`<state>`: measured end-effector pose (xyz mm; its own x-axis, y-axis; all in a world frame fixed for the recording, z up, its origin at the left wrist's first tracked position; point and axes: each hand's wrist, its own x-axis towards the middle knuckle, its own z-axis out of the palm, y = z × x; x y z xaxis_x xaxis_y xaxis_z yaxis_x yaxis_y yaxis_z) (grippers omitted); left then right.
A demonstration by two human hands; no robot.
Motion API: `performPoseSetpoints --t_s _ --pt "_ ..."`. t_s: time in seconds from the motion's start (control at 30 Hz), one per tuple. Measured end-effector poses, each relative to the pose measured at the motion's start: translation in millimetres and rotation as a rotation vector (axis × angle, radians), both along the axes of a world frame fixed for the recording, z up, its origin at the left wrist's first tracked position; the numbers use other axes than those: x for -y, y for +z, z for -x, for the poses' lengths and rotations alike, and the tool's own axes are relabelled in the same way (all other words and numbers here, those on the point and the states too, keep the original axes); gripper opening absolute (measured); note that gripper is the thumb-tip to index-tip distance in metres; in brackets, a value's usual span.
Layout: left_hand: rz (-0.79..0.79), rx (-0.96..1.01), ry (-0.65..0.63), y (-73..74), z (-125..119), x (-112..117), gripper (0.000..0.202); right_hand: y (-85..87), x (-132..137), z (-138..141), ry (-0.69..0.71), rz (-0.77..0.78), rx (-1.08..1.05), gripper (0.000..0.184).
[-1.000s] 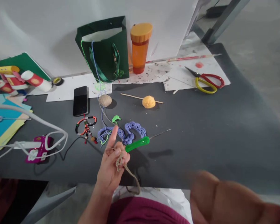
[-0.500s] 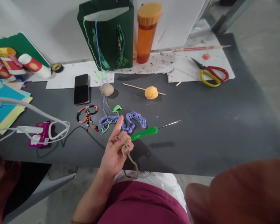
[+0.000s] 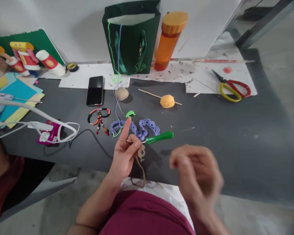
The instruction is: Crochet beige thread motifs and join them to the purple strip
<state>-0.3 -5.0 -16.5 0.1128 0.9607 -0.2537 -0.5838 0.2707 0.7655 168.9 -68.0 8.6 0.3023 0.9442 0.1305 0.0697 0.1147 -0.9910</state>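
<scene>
My left hand [image 3: 123, 151] is raised over the near edge of the dark table [image 3: 235, 137], index finger pointing up. Its thumb and other fingers pinch a small beige crochet piece [image 3: 140, 152]. A beige strand runs over the finger and a loop hangs down to my lap. A green-handled crochet hook [image 3: 159, 137] lies on the table just right of that hand. My right hand [image 3: 196, 169] hovers to the right of the hook, smeared by motion, apparently holding nothing. Behind lie a purple crochet strip [image 3: 147, 125] and a beige yarn ball [image 3: 122, 93].
At the back stand a green gift bag [image 3: 132, 42] and an orange bottle [image 3: 170, 39]. An orange yarn ball on a stick [image 3: 167, 101], scissors [image 3: 231, 88], a phone [image 3: 95, 90], a bead bracelet [image 3: 99, 116], a pink device with white cables [image 3: 49, 133] and coloured paper [image 3: 12, 98] lie around.
My right hand has come up from the lower right edge to the middle, near the hook. The view has shifted; my left hand keeps its pinch on the beige piece.
</scene>
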Motion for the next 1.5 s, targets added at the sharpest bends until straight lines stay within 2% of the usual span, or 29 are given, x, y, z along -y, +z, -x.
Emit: performPoseSetpoints --t_s 0.1,0.13,0.23,0.33,0.53,0.8,1.0,1.13,1.27,1.4,1.5 --pt "-0.059 -0.053 -0.089 -1.6 -0.4 1.2 0.088 -27.8 -26.4 20.8 0.132 0.128 -0.111 0.037" --pt "-0.077 -0.084 -0.116 -1.8 -0.8 1.4 0.087 -34.9 -31.6 22.8 0.161 0.139 -0.154 0.036" --pt "-0.108 -0.205 -0.152 -0.9 -1.9 0.3 0.084 -46.2 -38.7 21.1 0.150 0.065 -0.196 0.015" --pt "-0.110 -0.263 -0.167 2.4 -2.0 -1.3 0.090 -48.1 -40.8 17.9 0.175 0.011 -0.245 0.007" --pt "-0.046 -0.300 -0.188 8.9 -3.0 0.1 0.093 -52.4 -41.3 19.0 0.155 0.016 -0.356 0.009" --pt "-0.039 -0.251 -0.185 0.1 -5.3 3.8 0.088 -47.1 -41.0 22.6 0.109 0.075 -0.550 0.015" --pt "-0.012 -0.275 -0.172 -1.2 -8.6 6.0 0.120 -42.0 -42.5 22.2 0.138 0.081 -0.645 0.014" --pt "-0.006 -0.247 -0.197 -4.8 -8.7 6.8 0.124 -45.9 -38.8 20.3 0.142 0.079 -0.601 0.012" --pt "0.009 -0.225 -0.213 -8.4 -8.8 9.6 0.121 -47.1 -30.9 18.6 0.109 0.024 -0.400 0.004" --pt "0.044 -0.207 -0.177 -7.2 -10.5 13.9 0.120 -43.9 -23.6 20.8 0.071 -0.080 -0.168 0.012" --pt "0.079 -0.215 -0.156 -4.5 -12.4 16.1 0.111 -44.0 -21.1 24.4 0.065 -0.103 -0.161 0.016"
